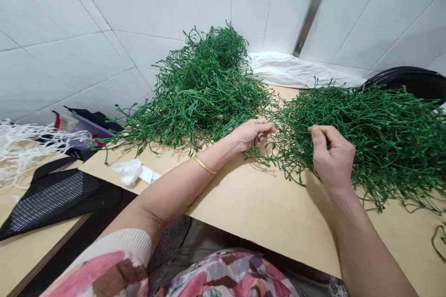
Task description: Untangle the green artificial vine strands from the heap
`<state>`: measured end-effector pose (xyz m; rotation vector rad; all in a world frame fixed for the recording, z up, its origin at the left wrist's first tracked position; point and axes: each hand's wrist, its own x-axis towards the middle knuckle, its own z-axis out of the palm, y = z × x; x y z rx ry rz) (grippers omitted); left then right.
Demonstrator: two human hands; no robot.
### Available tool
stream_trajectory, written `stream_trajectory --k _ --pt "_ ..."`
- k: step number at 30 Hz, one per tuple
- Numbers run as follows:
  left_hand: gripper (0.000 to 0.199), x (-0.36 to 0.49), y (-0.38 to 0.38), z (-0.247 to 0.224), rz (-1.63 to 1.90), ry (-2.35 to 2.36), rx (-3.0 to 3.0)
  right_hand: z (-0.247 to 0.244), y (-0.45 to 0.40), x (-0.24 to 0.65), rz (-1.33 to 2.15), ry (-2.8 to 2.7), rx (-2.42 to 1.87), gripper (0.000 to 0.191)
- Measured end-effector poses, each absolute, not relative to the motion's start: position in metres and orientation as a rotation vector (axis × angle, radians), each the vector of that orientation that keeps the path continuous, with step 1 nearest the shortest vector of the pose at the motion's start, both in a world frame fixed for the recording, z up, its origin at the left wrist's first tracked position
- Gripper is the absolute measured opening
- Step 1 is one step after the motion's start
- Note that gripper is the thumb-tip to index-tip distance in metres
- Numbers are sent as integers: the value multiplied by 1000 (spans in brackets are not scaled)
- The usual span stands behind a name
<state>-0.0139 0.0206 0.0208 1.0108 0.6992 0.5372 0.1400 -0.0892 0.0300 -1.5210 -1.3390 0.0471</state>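
Green plastic-looking stems with small tips lie in two heaps, a tall left heap (209,88) and a wide right heap (386,134). Between them, my left hand (257,133) is closed in a pinch near the lower edge of the left heap, a few green stems by its fingers. My right hand (331,151) is closed, thumb against the index finger, at the left side of the right heap. Whatever either pinch holds is too small to make out. Under both heaps is a light wooden table (265,199).
Crumpled white tissue (134,171) lies on the table's left part. Farther left are white strands (35,144), a black mesh bag (52,199) and a purple container (90,125). White cloth (299,70) lies along the tiled wall; a black round object (407,81) stands back right.
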Motion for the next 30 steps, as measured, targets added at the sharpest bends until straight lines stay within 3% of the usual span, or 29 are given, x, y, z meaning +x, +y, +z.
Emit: stream_trajectory --k 3,5,9,19,25,30 --pt "13 -12 16 22 573 742 1010 22 -86 142 -486 -1405 -1676 26" --pt "13 -11 11 24 585 758 1003 19 -86 140 -590 -1439 -1646 26" --pt "13 -11 9 24 590 765 1029 15 -87 132 -408 -1589 -1520 18" --pt "17 -12 3 21 624 584 1302 3 -82 118 305 -1781 -1453 24" --pt "32 -19 5 28 608 537 1523 11 -85 122 23 -1644 -1527 22" --pt "28 -19 6 29 476 556 1439 8 -82 124 -105 -1695 -1515 18"
